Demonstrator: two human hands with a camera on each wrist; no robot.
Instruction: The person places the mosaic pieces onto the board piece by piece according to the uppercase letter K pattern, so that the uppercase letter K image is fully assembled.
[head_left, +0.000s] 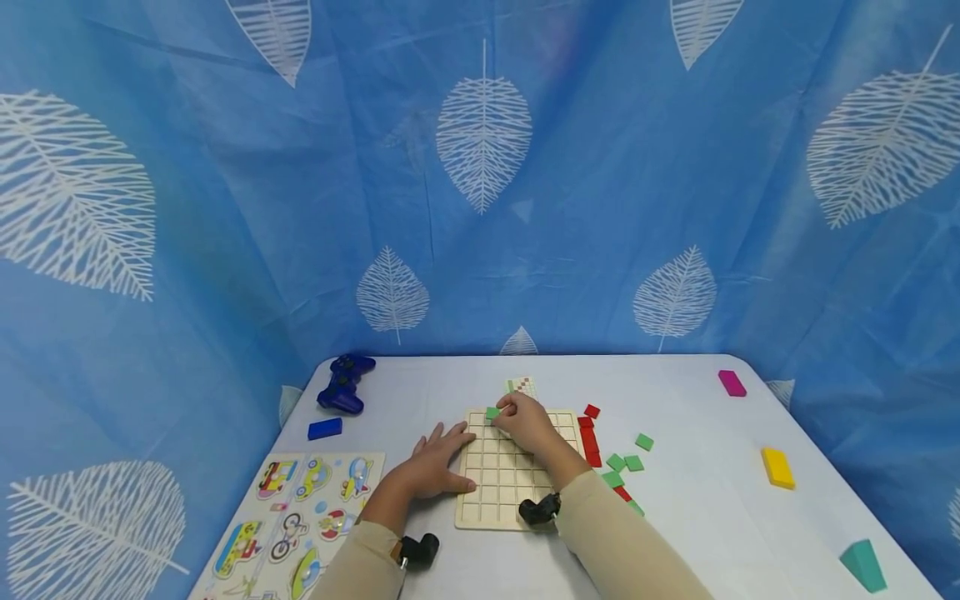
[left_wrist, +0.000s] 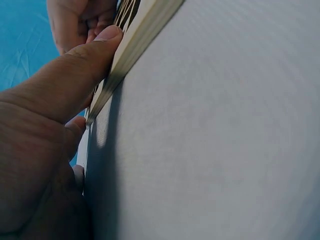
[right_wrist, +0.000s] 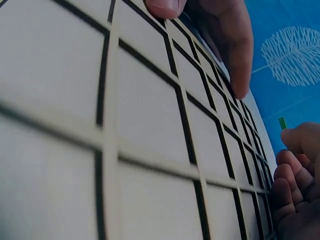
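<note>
A pale wooden grid board lies on the white table. My left hand rests along its left edge, fingers spread; in the left wrist view the thumb presses on the board's side. Above the far-left part of the board, my right hand pinches a small green square tile, seen edge-on in the right wrist view. A green tile shows by those fingertips in the head view; whether it is the same one I cannot tell. Behind the board lies a pattern card, partly covered by the right hand.
Red tiles line the board's right side, with loose green tiles beyond. At left are a picture puzzle board, a blue block and a game controller. Magenta, yellow and teal blocks stand at right.
</note>
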